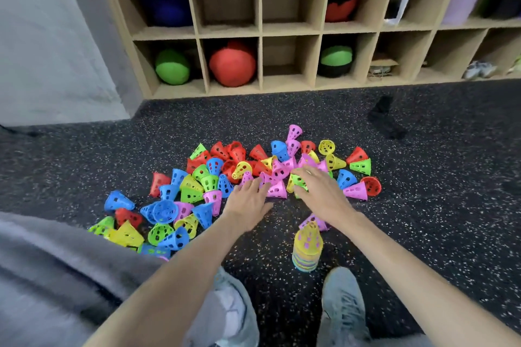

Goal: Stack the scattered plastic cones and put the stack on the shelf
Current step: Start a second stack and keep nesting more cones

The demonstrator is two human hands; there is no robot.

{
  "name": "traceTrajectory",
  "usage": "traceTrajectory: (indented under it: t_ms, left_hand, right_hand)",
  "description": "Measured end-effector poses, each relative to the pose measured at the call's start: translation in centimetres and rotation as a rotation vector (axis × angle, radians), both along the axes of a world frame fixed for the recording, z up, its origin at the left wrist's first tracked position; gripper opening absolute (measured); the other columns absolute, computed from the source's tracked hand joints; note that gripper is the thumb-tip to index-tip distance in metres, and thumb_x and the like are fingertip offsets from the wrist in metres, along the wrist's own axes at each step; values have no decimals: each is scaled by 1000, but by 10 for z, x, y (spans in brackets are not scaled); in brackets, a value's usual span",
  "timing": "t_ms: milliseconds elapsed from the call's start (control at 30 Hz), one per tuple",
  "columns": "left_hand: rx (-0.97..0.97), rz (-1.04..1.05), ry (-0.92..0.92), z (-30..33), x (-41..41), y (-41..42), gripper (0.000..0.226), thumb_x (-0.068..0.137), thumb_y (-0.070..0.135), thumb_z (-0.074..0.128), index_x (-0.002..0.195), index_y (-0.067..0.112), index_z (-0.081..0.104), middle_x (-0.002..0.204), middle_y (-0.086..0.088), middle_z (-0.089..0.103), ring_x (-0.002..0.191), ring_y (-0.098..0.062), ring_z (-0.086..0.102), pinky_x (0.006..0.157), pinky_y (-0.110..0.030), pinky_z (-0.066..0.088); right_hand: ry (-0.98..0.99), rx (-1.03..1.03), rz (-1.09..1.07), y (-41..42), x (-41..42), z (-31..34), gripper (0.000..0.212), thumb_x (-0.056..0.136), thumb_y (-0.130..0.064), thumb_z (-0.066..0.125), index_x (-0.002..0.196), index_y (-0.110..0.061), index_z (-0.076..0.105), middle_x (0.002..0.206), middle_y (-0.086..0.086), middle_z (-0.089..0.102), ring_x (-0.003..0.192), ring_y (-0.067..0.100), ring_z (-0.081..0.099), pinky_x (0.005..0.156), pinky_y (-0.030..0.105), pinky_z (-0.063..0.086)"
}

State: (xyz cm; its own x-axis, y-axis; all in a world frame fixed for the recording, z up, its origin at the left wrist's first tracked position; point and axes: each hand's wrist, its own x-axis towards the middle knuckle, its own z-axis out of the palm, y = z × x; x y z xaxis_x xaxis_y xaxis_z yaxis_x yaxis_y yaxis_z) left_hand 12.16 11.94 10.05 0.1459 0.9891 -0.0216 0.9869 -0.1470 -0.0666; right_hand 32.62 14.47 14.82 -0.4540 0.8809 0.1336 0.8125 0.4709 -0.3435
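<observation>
While both hands reach in fingers spread, right hand (315,189) covers a green cone (298,181); stack (307,251) sits at 6 o'clock.

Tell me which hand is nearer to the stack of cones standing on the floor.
Right. The right hand reaches over the loose cones just beyond the stack of cones, nearly above it. The left hand is farther off, to the stack's left.
</observation>
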Motion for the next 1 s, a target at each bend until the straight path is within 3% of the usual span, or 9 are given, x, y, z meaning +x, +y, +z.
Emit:
traceTrajectory:
  t_ms: [133, 300, 433, 533, 667, 833, 933, 1000]
  left_hand:
    - [-79, 45, 25, -42, -22, 31, 67, 109, 52, 32, 164, 21, 9, 172, -12, 5, 156, -33, 18, 122, -51, 26]
    - [-212, 139, 1, -98, -48, 60, 65, 107, 55, 32, 164, 34, 7, 172, -12, 0, 156, -35, 19, 122, -53, 25]
    - [-260, 200, -98, -124, -54, 76, 62, 105, 56, 40, 161, 37, 21, 168, -15, 16, 151, -37, 28, 118, -53, 35]
    - [-199, 252, -181, -135, -58, 86, 57, 104, 43, 54, 156, 33, 34, 150, -14, 40, 137, -33, 43, 110, -47, 46]
    - [-257, 277, -202, -134, -57, 96, 70, 100, 30, 65, 157, 23, 26, 139, -15, 43, 122, -31, 55, 96, -42, 57]
    - [-346, 183, -43, -119, -54, 92, 72, 101, 36, 61, 160, 20, 22, 136, -13, 53, 124, -32, 56, 96, -46, 58]
    - [-336, 154, -50, -99, -53, 91, 73, 105, 40, 52, 162, 20, 11, 124, -14, 57, 99, -31, 67, 80, -45, 62]
    - [-311, 156, -174, -71, -49, 95, 71, 106, 40, 49, 160, 18, 11, 116, -16, 59, 80, -27, 67, 64, -37, 60]
  right_hand:
    - [-93, -47, 74, 55, 6, -38, 42, 107, -35, 44, 149, -31, 45, 163, 3, 31, 152, 25, 28, 124, 45, 23]
    - [-136, -225, 51, 100, 10, -91, 38, 106, -32, 46, 143, -36, 53, 161, 1, 34, 147, 26, 35, 119, 47, 34]
    - [-84, -350, -40, 118, 22, -122, 38, 102, -32, 56, 139, -38, 57, 151, 2, 47, 137, 22, 47, 110, 44, 41]
    - [-72, -483, -123, 118, 31, -137, 52, 95, -28, 67, 145, -32, 52, 149, 5, 50, 134, 24, 50, 108, 42, 41]
    - [-88, -614, -156, 108, 42, -155, 61, 89, -14, 71, 145, -26, 50, 148, 2, 52, 132, 23, 51, 105, 36, 42]
    - [-146, -611, -164, 93, 42, -164, 50, 85, -13, 75, 132, -21, 60, 130, 5, 55, 116, 23, 55, 94, 31, 43]
    - [-81, -577, -197, 90, 44, -153, 43, 86, -11, 73, 126, -22, 62, 123, 5, 56, 101, 20, 55, 75, 26, 45]
    - [19, -533, -229, 93, 45, -135, 44, 85, -7, 74, 126, -22, 63, 125, 6, 58, 102, 18, 55, 72, 22, 42]
